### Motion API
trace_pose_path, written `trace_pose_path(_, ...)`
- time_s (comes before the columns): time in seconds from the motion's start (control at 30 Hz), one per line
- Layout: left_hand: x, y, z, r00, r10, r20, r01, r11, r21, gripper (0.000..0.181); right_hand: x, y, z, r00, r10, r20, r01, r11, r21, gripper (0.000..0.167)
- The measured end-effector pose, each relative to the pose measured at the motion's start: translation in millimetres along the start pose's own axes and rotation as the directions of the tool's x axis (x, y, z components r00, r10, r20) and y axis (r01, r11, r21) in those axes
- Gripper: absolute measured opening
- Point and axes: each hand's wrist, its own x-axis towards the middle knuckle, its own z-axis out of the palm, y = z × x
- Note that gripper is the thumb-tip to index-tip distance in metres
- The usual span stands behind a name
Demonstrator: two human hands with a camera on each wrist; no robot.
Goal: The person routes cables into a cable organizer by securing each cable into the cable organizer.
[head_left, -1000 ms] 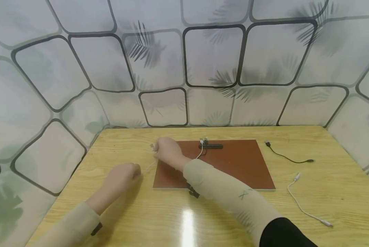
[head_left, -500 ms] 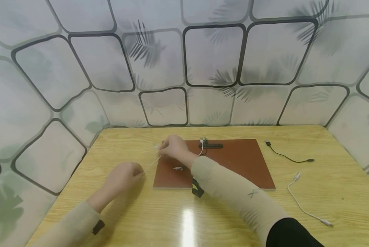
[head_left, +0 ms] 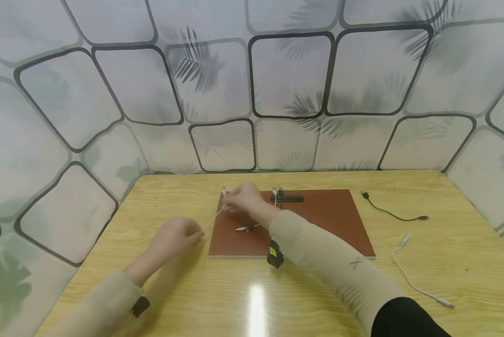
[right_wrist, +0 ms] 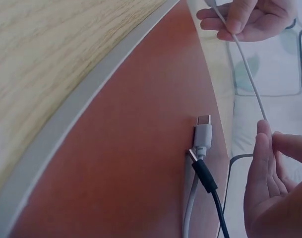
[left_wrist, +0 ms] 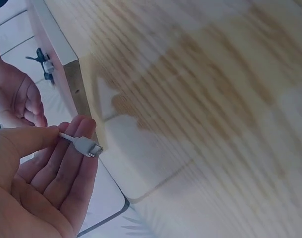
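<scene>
A thin white USB cable [head_left: 213,220] is stretched between the two hands, over the left edge of a reddish-brown board [head_left: 319,229]. My left hand [head_left: 176,238] pinches it near one end; in the left wrist view, its small metal-tipped plug [left_wrist: 86,146] lies across the fingers. My right hand [head_left: 245,199] pinches the cable further along, above the board's far left corner, with the other plug [head_left: 224,191] sticking up past the fingers. In the right wrist view, the right thumb and fingers [right_wrist: 264,148] hold the taut cord [right_wrist: 250,74].
On the board sits a black bar-shaped hub [head_left: 293,199] with a white and a black cable plugged in. Their free ends, a white plug [right_wrist: 203,134] and a black plug [right_wrist: 205,176], lie beside each other. Rightward on the table are a black cable [head_left: 387,213] and a white cable [head_left: 412,283].
My right hand has moved right over the board's far left corner, drawing the white cable with it. My left hand has shifted slightly right. The plugs on the board have come into sight.
</scene>
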Motion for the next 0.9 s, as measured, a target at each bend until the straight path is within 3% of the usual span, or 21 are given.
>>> trace_pose_path(0.23, 6.4, 3.9, 4.8, 1.0, 0.002, 0.021, 0.0, 0.993, -0.115, 0.01, -3.0, -1, -11, 0.998, 0.068, -0.018, -0.065, 0.99, 0.128, 0.024)
trace_pose_path(0.43, 12.3, 1.6, 10.2, 0.998, 0.014, 0.058, -0.001, 0.977, -0.213, 0.013, -6.1, 0, -20, 0.994, 0.109, -0.004, -0.107, 0.979, 0.172, 0.033)
trace_pose_path(0.5, 14.0, 0.8, 11.9, 0.995, -0.011, 0.103, 0.043, 0.949, -0.312, 0.014, -6.7, 2, -23, 0.993, 0.118, -0.003, -0.115, 0.978, 0.175, 0.035)
trace_pose_path(0.6, 16.0, 1.0, 14.4, 0.983, -0.058, 0.176, 0.136, 0.874, -0.467, 0.018, -8.9, 5, -29, 0.991, 0.135, -0.002, -0.132, 0.973, 0.188, 0.035)
trace_pose_path(0.7, 17.8, 2.7, 17.1, 0.971, -0.097, 0.218, 0.206, 0.804, -0.558, 0.022, -12.2, 7, -33, 0.989, 0.148, -0.002, -0.144, 0.965, 0.221, 0.034)
trace_pose_path(0.8, 19.8, 4.8, 19.5, 0.963, -0.116, 0.244, 0.242, 0.771, -0.589, 0.025, -16.6, 7, -37, 0.988, 0.152, -0.003, -0.146, 0.957, 0.248, 0.033)
trace_pose_path(0.9, 21.9, 7.0, 21.0, 0.96, -0.113, 0.257, 0.249, 0.767, -0.592, 0.026, -20.5, 6, -41, 0.99, 0.144, -0.004, -0.138, 0.957, 0.255, 0.032)
